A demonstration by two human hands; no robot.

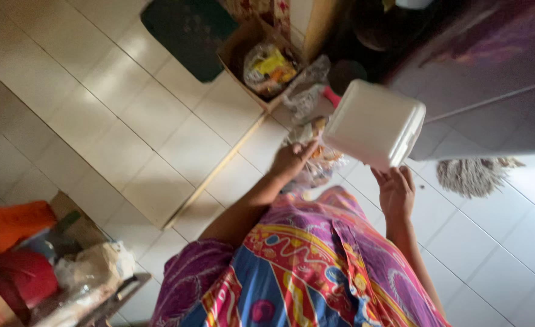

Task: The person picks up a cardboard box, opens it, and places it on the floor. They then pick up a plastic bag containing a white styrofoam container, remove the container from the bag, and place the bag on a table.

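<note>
Container: a white foam box (373, 124) is held up in the air above the tiled floor (128, 121), closed and tilted.
Right hand (396, 192): curled under the box's lower edge, fingers touching it.
Left hand (291, 160): closed on a clear plastic bag of food (316, 158) just beside the box.
Surroundings: a cardboard box (261, 60) of packets is seen on the floor, with a dark mat (188, 33) near it and a mop head (470, 175) to the right.

box: we see a white foam container (373, 124), lid shut
pose: tilted, held up above the floor tiles
</note>
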